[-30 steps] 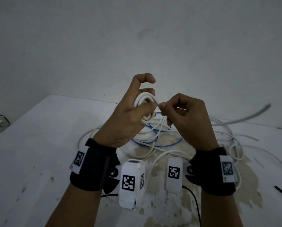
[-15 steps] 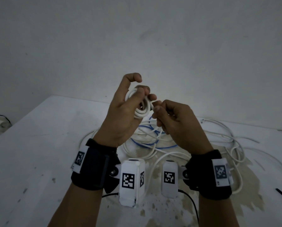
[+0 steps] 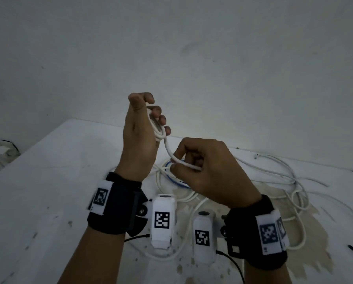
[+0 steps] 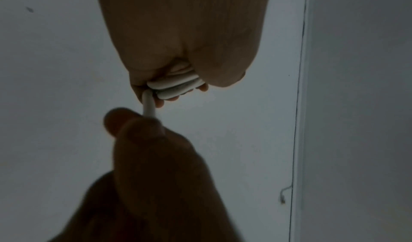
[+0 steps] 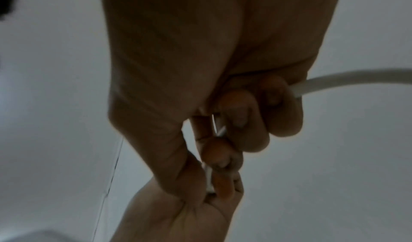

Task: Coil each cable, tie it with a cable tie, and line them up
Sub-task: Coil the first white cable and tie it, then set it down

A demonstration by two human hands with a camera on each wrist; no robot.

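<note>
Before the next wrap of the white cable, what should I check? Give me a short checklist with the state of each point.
1. Left hand holds the coil: ok.
2. Right hand grips the free strand: ok.
3. Strand between the hands has no knot: ok.
4. Rest of the cable runs free of the pile on the table: cannot tell.
5. Cable tie within reach: cannot tell.

Two hands, two wrist bands, one table of tangled cables

Two hands [image 3: 139, 140] [image 3: 210, 173] worked over one table [image 3: 48, 181]; each wrist wore one black band [image 3: 118, 208] [image 3: 259, 236], and two white camera units [image 3: 163, 220] [image 3: 204, 236] showed. One blue cable [image 3: 176, 182] lay among white cables [image 3: 274, 173], their number uncountable; one white coil [image 3: 158, 130] was held.
</note>
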